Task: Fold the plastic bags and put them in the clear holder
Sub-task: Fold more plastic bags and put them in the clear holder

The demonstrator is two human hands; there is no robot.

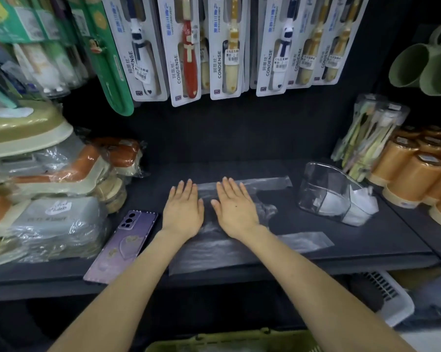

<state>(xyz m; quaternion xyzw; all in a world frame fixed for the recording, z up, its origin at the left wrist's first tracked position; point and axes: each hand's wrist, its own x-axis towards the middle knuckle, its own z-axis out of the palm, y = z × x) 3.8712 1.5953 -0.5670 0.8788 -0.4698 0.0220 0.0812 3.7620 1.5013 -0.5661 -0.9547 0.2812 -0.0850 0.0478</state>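
A clear plastic bag (222, 252) lies spread flat on the dark shelf (366, 240), its two handle strips reaching right. My left hand (183, 211) and my right hand (236, 210) rest palm down on the bag, side by side, fingers straight and a little apart, holding nothing. The clear holder (323, 189) stands on the shelf to the right of my hands, with folded white bags (359, 205) inside it.
A purple phone (124, 243) lies left of the bag. Stacked wrapped soap boxes (51, 189) fill the left side. Orange cups (415, 174) and a pack of toothbrushes (369, 138) stand at the right. Carded toothbrushes (189, 52) hang above. A white basket (389, 298) sits below.
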